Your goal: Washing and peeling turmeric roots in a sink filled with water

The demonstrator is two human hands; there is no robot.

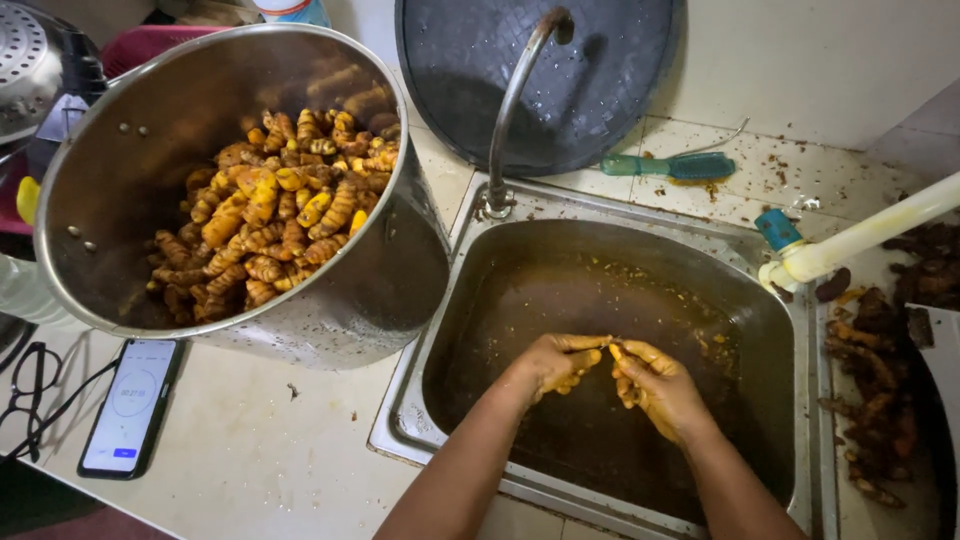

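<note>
Both hands met over the brown water of a rectangular stainless-steel sink (455,330), stained deep yellow. Left hand (555,362) was curled shut around a small orange-yellow turmeric root (585,360), while the right hand (655,385) pinched the same piece from the other side, fingertips nearly touching those of the left. The root sat between the two hands, just above the murky water.

Up and to the left of the hands, a large round stainless-steel pot (390,270) leaned tilted against the sink's edge, holding a heap of peeled orange turmeric roots (275,215). Directly beyond the hands rose a curved grey metal tap (510,110), and behind it a dark round lid (600,60) stood against the wall. A green-handled brush (668,166) lay on the tiled counter beside that lid. To the right of the hands, a pale yellow plastic pipe (870,230) crossed above a pile of dark brown peelings (875,400). Well off to the left, a black smartphone (132,405) with a lit white screen lay flat on the cream counter, next to a black cable (30,385).
</note>
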